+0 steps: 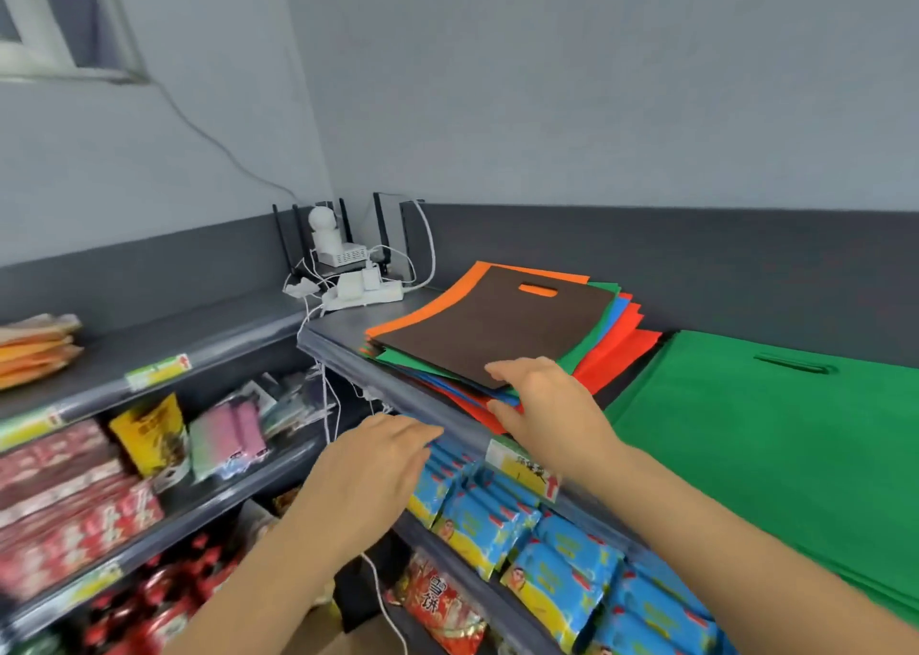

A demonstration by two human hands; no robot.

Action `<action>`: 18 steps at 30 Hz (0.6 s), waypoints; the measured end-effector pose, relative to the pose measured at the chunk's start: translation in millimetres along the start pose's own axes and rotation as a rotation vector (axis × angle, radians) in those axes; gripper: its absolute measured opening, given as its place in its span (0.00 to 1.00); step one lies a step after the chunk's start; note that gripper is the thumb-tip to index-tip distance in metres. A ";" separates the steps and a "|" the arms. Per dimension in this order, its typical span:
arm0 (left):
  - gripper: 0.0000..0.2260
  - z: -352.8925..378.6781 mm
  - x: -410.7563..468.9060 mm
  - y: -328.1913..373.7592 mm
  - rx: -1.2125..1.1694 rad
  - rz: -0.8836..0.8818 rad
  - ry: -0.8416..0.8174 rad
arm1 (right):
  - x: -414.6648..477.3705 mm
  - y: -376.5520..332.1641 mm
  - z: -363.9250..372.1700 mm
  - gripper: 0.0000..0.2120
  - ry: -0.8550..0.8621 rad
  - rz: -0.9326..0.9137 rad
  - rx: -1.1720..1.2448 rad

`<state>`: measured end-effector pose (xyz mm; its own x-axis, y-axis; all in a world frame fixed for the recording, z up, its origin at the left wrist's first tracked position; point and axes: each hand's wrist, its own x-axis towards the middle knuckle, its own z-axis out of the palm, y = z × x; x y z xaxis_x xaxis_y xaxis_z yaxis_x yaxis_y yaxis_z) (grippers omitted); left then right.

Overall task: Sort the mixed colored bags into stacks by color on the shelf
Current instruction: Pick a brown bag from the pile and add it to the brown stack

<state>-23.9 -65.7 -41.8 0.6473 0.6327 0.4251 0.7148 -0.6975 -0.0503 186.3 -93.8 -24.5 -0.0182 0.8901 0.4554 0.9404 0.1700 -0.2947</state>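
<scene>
Fingers [502, 370] of the right hand [552, 406] lie nearly straight on the brown bag [497, 326] atop the mixed stack [616, 351] on the shelf [343, 326], gripping nothing, left hand [378, 460] loose and empty below, and that light, floppy fabric looks best pinched at this near corner

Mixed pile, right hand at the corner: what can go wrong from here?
Right hand spans several layers at the pile's front corner, so it may lift more than the brown bag. The fanned pile sits at the shelf edge; a tug may slide bags off. Red bags reach toward the green stack, so colours may remix.
</scene>
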 end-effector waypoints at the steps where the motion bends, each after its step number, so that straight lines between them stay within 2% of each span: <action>1: 0.13 1.3 8.8 -9.1 0.002 -0.016 -0.001 | 14.2 1.1 4.2 0.25 -0.044 0.005 -0.034; 5: 0.15 9.7 41.2 -33.8 -0.035 -0.023 0.038 | 52.6 8.1 20.5 0.26 -0.203 0.070 -0.105; 8: 0.16 19.8 64.6 -47.5 -0.052 0.016 0.036 | 61.3 16.7 31.7 0.22 -0.238 0.123 -0.018; 15: 0.23 37.4 133.3 -70.3 -0.064 0.100 -0.055 | 71.2 37.0 29.6 0.15 -0.145 0.233 0.070; 18: 0.22 49.0 156.6 -82.8 -0.059 0.147 -0.121 | 71.9 42.3 32.4 0.15 -0.080 0.304 0.145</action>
<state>31.2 107.6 -15.3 0.7732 0.5557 0.3055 0.5957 -0.8017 -0.0493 213.8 -9.0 -31.5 0.2230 0.9387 0.2627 0.8491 -0.0547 -0.5254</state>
